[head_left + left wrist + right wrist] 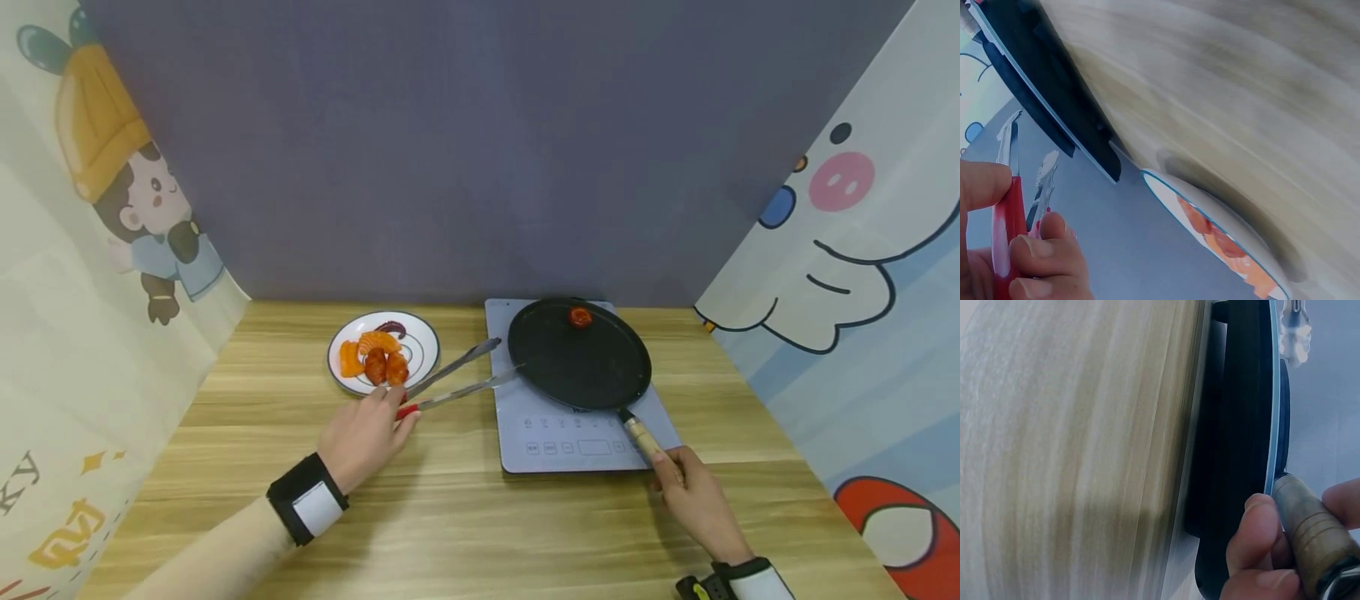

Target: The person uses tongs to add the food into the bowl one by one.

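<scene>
My left hand (365,435) grips a pair of metal tongs (461,388) by their red handles (1007,231). The tongs' arms are spread, and their tips point right, toward the pan's left rim. Wrapped round the wooden handle (640,435) of a flat black frying pan (577,358) is my right hand (693,493). One small red-brown piece of food (580,317) lies near the pan's far edge. Just beyond my left hand stands a white plate (425,348) with orange slices (378,342), two browned pieces (375,367) and a dark purple tentacle (393,328).
The pan sits on a light grey induction cooktop (525,457) with touch controls along its front. All of it stands on a wood-grain table (435,533). A grey panel (480,150) rises behind, and printed cartoon sheets (840,275) flank both sides.
</scene>
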A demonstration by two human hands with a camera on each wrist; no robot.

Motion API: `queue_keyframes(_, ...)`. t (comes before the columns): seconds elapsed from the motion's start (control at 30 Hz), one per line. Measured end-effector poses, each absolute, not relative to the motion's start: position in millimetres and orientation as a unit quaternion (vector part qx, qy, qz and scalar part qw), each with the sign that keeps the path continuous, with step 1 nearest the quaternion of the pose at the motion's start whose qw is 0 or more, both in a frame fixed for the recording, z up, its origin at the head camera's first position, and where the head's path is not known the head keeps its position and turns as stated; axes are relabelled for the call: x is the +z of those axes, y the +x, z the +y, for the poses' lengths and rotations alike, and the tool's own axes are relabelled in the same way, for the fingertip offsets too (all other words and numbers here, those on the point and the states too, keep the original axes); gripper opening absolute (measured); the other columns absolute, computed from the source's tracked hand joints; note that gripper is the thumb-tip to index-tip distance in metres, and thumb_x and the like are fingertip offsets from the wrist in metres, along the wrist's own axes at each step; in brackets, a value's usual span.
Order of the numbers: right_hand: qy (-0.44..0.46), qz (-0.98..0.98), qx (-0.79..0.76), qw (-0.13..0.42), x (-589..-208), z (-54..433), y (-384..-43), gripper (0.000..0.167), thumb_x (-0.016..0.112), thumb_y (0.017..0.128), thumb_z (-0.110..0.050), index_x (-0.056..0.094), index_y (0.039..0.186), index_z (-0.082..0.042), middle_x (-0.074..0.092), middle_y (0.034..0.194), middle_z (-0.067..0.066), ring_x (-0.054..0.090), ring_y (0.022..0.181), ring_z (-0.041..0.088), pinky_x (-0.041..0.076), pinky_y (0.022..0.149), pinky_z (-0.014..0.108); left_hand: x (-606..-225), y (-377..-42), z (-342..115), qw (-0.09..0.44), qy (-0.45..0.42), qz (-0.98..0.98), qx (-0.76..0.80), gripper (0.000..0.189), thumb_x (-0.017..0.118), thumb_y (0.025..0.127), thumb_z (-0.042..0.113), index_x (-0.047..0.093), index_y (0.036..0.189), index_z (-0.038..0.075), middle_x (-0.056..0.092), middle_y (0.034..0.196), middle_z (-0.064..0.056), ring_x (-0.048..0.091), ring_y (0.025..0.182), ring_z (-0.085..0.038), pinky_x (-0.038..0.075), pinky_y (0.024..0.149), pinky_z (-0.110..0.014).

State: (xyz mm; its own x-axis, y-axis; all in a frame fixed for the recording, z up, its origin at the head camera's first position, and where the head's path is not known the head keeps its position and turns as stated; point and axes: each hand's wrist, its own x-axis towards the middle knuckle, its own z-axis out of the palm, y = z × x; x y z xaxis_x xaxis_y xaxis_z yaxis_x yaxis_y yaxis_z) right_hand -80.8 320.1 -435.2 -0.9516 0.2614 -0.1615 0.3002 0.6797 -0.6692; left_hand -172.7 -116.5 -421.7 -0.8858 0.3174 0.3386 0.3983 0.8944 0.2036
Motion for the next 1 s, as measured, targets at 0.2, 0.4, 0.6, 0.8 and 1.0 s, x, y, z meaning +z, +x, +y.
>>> queue_keyframes(0.2, 0.152, 0.916, -0.371, 0.025, -435, 320, -80, 0.042, 0.043, 0.110, -0.038, 0.051, 0.117, 0.003, 0.067, 0.091, 0.014, 0.054, 0.061, 0.014, 0.042, 0.052, 0.029, -424, -169, -130, 0.127, -0.173, -0.966, -0.141, 0.033, 0.073, 0.094, 0.036, 0.067, 0.104, 0.006, 0.053, 0.068, -0.002, 0.043, 0.051, -0.015, 0.033, 0.045, -0.028)
queue_keyframes(0.4, 0.149, 0.917, -0.370, 0.025, -435, 321, -80, 0.042, 0.043, 0.110, -0.038, 0.051, 0.117, 0.002, 0.067, 0.091, 0.014, 0.054, 0.060, 0.014, 0.041, 0.052, 0.029, -425, -169, -142, 0.102, -0.152, -0.971, -0.157, 0.032, 0.072, 0.094, 0.036, 0.067, 0.104, 0.006, 0.055, 0.069, -0.001, 0.044, 0.050, -0.015, 0.032, 0.046, -0.028)
queue_keyframes(0.6, 0.152, 0.918, -0.366, 0.019, -436, 321, -81, 0.042, 0.042, 0.110, -0.039, 0.051, 0.117, 0.002, 0.068, 0.092, 0.013, 0.055, 0.061, 0.014, 0.042, 0.054, 0.029, -426, -172, -152, 0.094, -0.138, -0.972, -0.168, 0.036, 0.071, 0.095, 0.038, 0.067, 0.106, 0.005, 0.058, 0.071, -0.003, 0.046, 0.051, -0.015, 0.034, 0.047, -0.027)
queue_keyframes(0.8, 0.153, 0.920, -0.362, 0.019, -437, 321, -81, 0.042, 0.042, 0.110, -0.039, 0.052, 0.116, 0.002, 0.068, 0.091, 0.012, 0.055, 0.062, 0.014, 0.041, 0.054, 0.029, -424, -171, -165, 0.099, -0.126, -0.972, -0.170, 0.030, 0.070, 0.095, 0.036, 0.066, 0.100, 0.007, 0.060, 0.074, -0.005, 0.049, 0.054, -0.017, 0.035, 0.047, -0.030)
queue_keyframes(1.0, 0.157, 0.918, -0.363, 0.022, -437, 320, -81, 0.040, 0.043, 0.110, -0.036, 0.052, 0.117, 0.002, 0.068, 0.091, 0.013, 0.055, 0.063, 0.015, 0.042, 0.055, 0.029, -419, -170, -179, 0.096, -0.113, -0.975, -0.167, 0.034, 0.068, 0.097, 0.037, 0.066, 0.105, 0.004, 0.056, 0.070, -0.006, 0.048, 0.053, -0.019, 0.033, 0.046, -0.032)
